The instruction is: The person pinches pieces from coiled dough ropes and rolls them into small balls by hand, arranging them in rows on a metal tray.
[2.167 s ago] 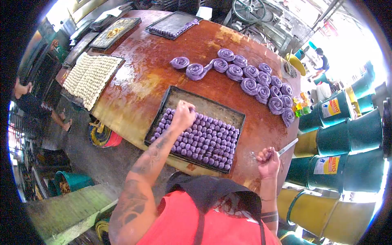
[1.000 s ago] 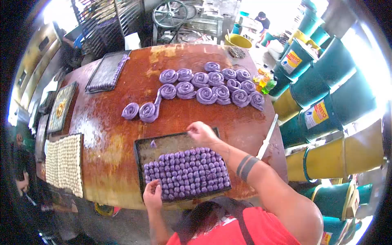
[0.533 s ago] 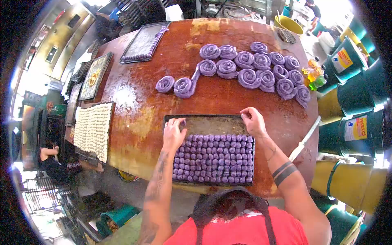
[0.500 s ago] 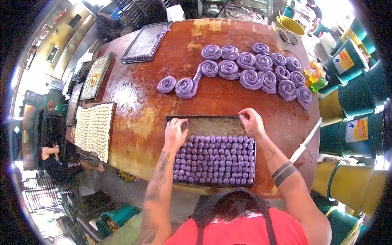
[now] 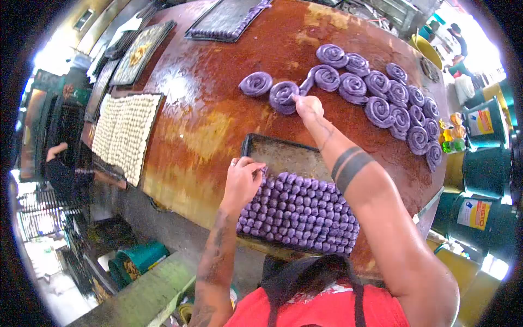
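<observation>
Rows of small purple dough balls [image 5: 299,210] fill the near part of a dark baking tray [image 5: 289,153], whose far strip is bare metal. At the tray's left side, my left hand [image 5: 243,179] pinches a small purple dough piece [image 5: 265,170] just above the end of the farthest row. My right hand [image 5: 309,107] reaches past the tray to a purple dough coil [image 5: 284,97]. Its fingers are closed on the coil's right edge. Another dough coil [image 5: 256,84] lies to the left. Several more dough coils [image 5: 377,83] spread toward the right.
A tray of pale dough pieces [image 5: 125,131] sits at the table's left edge. Farther back lie a partly filled tray [image 5: 223,24] and another tray [image 5: 143,53]. Colourful bottles [image 5: 452,133] and green buckets [image 5: 482,177] stand right. Other people are at the left and far right.
My right hand has moved from the tray's far right corner forward to the dough coil. My left hand stays at the tray's left side, lower toward the dough rows. The view has shifted and tilted.
</observation>
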`<action>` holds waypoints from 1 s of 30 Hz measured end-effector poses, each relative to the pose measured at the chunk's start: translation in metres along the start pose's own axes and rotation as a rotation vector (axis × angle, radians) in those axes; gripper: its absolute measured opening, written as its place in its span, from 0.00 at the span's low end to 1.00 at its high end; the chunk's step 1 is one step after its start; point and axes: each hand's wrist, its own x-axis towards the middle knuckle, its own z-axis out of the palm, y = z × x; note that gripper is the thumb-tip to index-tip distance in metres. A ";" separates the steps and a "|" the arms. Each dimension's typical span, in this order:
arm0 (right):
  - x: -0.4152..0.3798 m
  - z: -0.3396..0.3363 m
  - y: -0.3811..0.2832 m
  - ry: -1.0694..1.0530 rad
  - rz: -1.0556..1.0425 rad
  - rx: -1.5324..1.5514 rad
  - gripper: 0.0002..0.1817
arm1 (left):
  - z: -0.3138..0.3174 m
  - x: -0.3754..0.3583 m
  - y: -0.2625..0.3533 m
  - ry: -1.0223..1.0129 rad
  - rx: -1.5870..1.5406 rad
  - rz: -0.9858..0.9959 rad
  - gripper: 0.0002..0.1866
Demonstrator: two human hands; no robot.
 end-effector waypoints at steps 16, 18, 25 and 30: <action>-0.093 -0.149 0.034 -0.631 -0.436 1.332 0.13 | 0.028 0.002 0.027 -0.078 0.127 0.046 0.13; -0.146 -0.208 0.058 -0.477 -0.447 1.326 0.13 | 0.006 0.000 0.048 0.011 0.046 0.029 0.18; -0.244 -0.321 0.171 0.075 -0.741 0.018 0.07 | 0.023 -0.048 0.060 -0.103 -0.495 -0.355 0.14; -0.282 -0.336 0.233 0.201 -0.451 1.039 0.10 | 0.034 -0.065 0.107 -0.275 -0.458 -0.222 0.13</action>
